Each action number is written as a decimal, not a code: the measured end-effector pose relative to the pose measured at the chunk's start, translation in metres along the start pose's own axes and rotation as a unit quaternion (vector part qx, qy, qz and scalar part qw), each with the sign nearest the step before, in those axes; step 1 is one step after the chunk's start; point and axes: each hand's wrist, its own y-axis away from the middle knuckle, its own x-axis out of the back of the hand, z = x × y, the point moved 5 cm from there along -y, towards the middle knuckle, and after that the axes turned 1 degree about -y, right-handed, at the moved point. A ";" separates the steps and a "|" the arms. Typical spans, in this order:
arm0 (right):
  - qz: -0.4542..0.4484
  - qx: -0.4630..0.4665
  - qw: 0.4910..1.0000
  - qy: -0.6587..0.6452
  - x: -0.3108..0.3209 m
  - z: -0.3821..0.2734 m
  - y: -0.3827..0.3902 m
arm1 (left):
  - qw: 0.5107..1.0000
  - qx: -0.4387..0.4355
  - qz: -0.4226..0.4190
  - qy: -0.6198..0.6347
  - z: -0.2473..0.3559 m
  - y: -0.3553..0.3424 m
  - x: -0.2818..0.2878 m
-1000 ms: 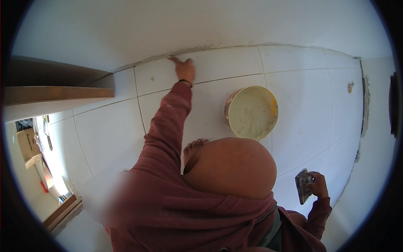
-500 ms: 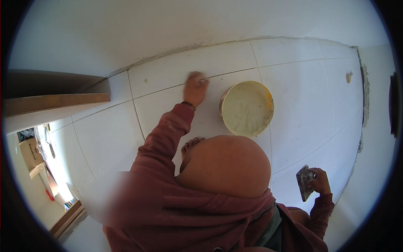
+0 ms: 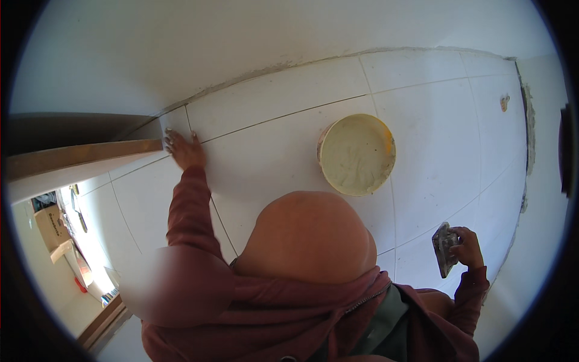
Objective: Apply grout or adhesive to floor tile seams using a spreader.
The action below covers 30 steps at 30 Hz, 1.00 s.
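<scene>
My left hand [image 3: 186, 149] is stretched forward with its fingers spread, at the white floor tiles beside the end of a brown-edged door panel. Nothing shows in it, and whether the palm rests on the tile I cannot tell. Low on the right, my right hand [image 3: 469, 247] grips a grout float [image 3: 444, 250], grey and smeared, held tilted with its flat face turned left. Between the hands and farther forward stands a round bucket [image 3: 324, 158] with a pale rim. A pale, creamy paste [image 3: 357, 154] lies inside it.
White tiles [image 3: 271, 157] with thin joints, some dark, cover the floor. A pale wall [image 3: 289, 27] runs along the far side, rough at its foot. The door panel [image 3: 90, 151] juts in from the left. Beyond it are a cardboard box [image 3: 51, 226] and other items. My bare knee [image 3: 310, 235] is bent in front.
My left hand has swept left along the tiles, from near the bucket to the door panel, and its fingers have spread. My right hand still grips the float, barely shifted.
</scene>
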 end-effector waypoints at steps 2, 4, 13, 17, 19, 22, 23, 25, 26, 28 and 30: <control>-0.019 0.001 1.000 0.022 -0.005 0.000 -0.004 | 0.996 -0.071 -0.016 0.053 -0.002 0.011 0.001; -0.045 0.032 0.993 0.106 -0.011 -0.004 -0.011 | 0.969 -0.206 -0.064 0.121 0.057 0.027 -0.012; -0.042 0.022 0.999 -0.002 -0.006 -0.023 -0.035 | 0.783 -0.506 -0.211 0.293 0.335 0.050 -0.020; -0.065 0.013 0.997 0.048 -0.011 -0.008 -0.034 | 0.903 -0.379 -0.048 0.199 0.203 0.039 -0.044; -0.073 0.000 0.995 0.062 -0.014 0.004 -0.033 | 0.970 -0.222 -0.065 0.076 0.087 0.038 -0.038; -0.083 -0.003 0.994 0.064 -0.019 0.008 -0.040 | 0.978 -0.168 -0.055 -0.108 -0.013 0.042 0.015; -0.087 0.003 0.995 0.040 -0.018 0.007 -0.043 | 0.977 -0.169 -0.114 -0.067 -0.017 0.037 0.023; -0.152 -0.009 0.985 0.085 -0.032 0.017 -0.050 | 0.961 -0.187 -0.160 0.128 0.023 0.037 0.028; -0.164 -0.014 0.985 0.049 -0.037 0.016 -0.052 | 0.900 -0.149 -0.275 0.302 0.052 0.038 0.019; -0.180 0.006 0.980 -0.087 -0.037 0.011 -0.054 | 0.836 -0.261 -0.249 0.414 0.136 0.035 0.015; -0.202 -0.034 0.957 -0.205 -0.041 0.010 -0.046 | 0.723 -0.300 -0.297 0.546 0.212 0.040 0.001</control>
